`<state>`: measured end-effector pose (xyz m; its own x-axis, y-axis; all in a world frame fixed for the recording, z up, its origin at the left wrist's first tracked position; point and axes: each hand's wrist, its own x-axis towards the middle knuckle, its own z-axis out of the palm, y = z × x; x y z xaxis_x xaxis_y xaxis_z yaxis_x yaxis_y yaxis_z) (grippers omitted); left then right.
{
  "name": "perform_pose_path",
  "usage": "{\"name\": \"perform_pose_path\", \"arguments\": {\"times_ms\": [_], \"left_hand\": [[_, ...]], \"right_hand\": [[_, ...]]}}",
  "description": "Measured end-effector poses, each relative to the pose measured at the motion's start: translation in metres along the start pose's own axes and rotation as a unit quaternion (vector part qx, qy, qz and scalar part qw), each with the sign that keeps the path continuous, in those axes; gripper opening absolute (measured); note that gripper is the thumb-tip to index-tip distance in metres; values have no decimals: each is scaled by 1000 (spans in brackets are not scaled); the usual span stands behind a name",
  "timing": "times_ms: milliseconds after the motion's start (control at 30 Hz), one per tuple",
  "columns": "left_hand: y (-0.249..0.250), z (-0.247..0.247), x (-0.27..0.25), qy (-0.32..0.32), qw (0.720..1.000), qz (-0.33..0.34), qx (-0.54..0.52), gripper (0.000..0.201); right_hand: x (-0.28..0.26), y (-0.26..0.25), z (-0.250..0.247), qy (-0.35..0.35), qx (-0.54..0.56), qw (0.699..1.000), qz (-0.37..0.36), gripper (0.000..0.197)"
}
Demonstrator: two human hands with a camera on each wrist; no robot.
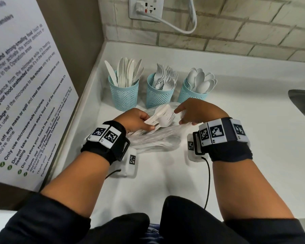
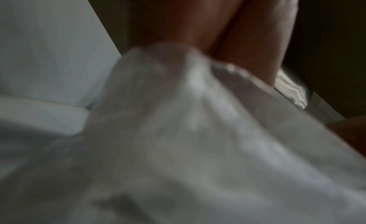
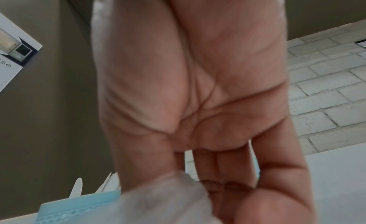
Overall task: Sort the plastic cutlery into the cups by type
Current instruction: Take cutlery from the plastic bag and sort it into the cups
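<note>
On white countertop (image 1: 236,120), between both hands: clear crinkled plastic bag (image 1: 157,140) of loose white plastic cutlery (image 1: 163,114), lying just in front of three light-blue mesh cups. Left hand (image 1: 136,121) pinching a bunch of white cutlery at the bag's mouth, thumb and fingers curled round it. Right hand (image 1: 199,111) gripping the bag's film on the opposite side, fingers curled, thumb extended toward the cutlery. Behind, in a row: knife cup (image 1: 124,95) on the left, fork cup (image 1: 159,95) in the middle, spoon cup (image 1: 192,93) on the right, each well filled. Left wrist view blurred, mostly bag film.
</note>
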<state>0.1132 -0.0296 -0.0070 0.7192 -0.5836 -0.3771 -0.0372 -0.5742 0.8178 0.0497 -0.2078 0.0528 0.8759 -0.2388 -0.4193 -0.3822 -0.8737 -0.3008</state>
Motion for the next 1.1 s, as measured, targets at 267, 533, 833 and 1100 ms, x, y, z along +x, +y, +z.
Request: {"name": "perform_pose_path", "arguments": {"times_ms": [267, 533, 833, 1100], "left_hand": [[8, -3, -4, 8, 981, 14, -195, 15], [21, -5, -12, 26, 958, 43, -282, 7], [19, -10, -15, 36, 937, 38, -347, 9], [17, -10, -14, 113, 914, 30, -389, 9]], "right_hand": [[-6, -5, -8, 38, -8, 998, -45, 59], [5, -19, -4, 102, 332, 934, -86, 22], [11, -20, -9, 223, 492, 838, -77, 29], [16, -26, -47, 513, 509, 682, -111, 24]]}}
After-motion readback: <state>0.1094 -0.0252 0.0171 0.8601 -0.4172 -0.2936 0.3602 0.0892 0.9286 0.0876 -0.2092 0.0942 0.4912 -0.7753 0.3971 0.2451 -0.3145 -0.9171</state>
